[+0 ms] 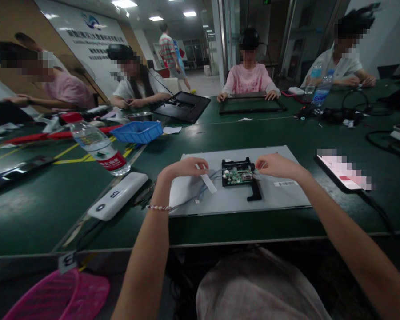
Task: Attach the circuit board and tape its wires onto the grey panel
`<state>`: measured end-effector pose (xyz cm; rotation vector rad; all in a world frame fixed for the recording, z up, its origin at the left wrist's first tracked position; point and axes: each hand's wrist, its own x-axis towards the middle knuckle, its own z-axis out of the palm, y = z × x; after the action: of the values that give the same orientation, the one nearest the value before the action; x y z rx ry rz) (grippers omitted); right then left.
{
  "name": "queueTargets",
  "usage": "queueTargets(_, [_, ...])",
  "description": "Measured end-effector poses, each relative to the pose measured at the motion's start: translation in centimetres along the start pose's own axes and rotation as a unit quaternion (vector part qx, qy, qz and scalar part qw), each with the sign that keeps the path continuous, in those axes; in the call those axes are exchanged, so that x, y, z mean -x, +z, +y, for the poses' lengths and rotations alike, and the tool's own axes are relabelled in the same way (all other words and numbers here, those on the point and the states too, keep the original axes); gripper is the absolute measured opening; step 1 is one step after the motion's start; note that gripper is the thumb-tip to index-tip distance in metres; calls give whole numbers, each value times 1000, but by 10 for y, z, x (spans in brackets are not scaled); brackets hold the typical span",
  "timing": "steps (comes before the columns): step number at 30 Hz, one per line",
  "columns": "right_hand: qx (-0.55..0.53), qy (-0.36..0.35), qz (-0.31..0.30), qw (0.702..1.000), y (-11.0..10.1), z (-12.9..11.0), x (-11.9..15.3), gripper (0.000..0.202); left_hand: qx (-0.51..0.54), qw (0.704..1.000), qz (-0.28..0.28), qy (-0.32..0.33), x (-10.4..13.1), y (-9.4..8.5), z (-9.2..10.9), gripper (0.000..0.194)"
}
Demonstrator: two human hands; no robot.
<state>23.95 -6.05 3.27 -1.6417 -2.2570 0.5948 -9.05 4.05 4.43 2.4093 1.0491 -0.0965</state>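
Note:
A flat light-grey panel lies on the green table in front of me. On its middle sits a green circuit board in a black plastic bracket. Between the thumb and fingers of my left hand is a white strip, held over the panel left of the board. Thin grey cables run from the board's left side below that hand. My right hand is pinched closed at the bracket's upper right; what its fingertips hold is too small to make out.
Left of the panel are a white power bank, a water bottle and a blue tray. A phone with a cable lies right. Co-workers sit across the table, one with hands on a black frame. A pink basket stands below.

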Motion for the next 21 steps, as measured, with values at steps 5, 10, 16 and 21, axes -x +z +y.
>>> queueTargets(5, [-43,-6,-49,998,10,5,-6,18,24,998,-54,11,1,-1,0,31])
queueTargets(10, [-47,8,-64,997,10,9,-9,21,12,999,-32,14,3,-4,1,33])
queueTargets(16, [-33,44,-63,997,1,13,-9,19,-44,997,69,-16,1,-5,-1,32])
queueTargets(21, [-43,31,-80,995,3,14,-10,24,-91,987,120,-52,-1,-2,-5,32])
